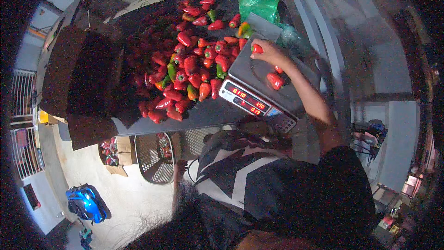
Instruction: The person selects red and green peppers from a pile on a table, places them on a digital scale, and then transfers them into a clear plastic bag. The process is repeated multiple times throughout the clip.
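My right hand [271,52] grips a small red pepper [257,49] over the left part of the metal pan [255,67] of a digital price scale [256,100]. On the pan, below my forearm, rests a red pepper [275,81]; part of another [278,69] shows beside my arm. The scale's red displays are lit. Left of it a large heap of mostly red peppers [190,65] covers the dark tabletop, some of them green or orange. My left hand [181,166] hangs low near a perforated plastic basket [155,177]; shadow hides whether its fingers hold anything.
Green plastic bags [259,7] lie behind the scale, with a clear plastic bag [292,36] beside them. A brown cardboard box [92,73] stands left of the heap. On the floor are an open carton [124,151] with packed peppers and a blue object [86,203].
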Tool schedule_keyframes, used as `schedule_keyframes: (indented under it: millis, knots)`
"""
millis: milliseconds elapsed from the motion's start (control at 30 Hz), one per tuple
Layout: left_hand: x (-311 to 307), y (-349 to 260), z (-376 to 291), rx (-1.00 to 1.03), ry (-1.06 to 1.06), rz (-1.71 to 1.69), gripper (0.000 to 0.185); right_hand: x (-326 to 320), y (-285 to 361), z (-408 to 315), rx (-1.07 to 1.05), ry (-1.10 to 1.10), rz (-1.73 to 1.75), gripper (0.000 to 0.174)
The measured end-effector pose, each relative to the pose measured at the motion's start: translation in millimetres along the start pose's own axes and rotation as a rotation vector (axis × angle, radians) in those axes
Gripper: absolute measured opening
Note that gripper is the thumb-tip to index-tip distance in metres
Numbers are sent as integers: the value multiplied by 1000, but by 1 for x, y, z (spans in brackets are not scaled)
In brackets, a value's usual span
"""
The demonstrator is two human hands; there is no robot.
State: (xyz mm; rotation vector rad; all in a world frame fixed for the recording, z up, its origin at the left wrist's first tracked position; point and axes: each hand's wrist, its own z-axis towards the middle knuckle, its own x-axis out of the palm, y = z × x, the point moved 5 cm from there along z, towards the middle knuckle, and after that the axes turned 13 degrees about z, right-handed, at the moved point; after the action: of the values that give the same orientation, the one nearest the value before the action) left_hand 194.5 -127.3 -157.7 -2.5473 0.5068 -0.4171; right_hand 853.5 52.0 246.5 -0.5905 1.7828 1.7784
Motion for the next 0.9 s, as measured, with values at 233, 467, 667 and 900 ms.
schedule_keyframes:
  millis: [233, 467, 667, 900]
  knots:
    - [-32, -2, 4, 46, -238, 332, 18, 33, 6, -48, 18, -141, -317, 41]
    - [-13, -19, -1, 128, -201, 510, 19, 39, -13, -53, 123, 7, -260, 48]
    - [-29, -32, -35, 210, -139, 292, 25, 37, -18, -36, 184, 47, -178, 42]
    - [-21, -51, -43, 235, -191, 160, 24, -4, -15, -42, 17, -130, -67, 32]
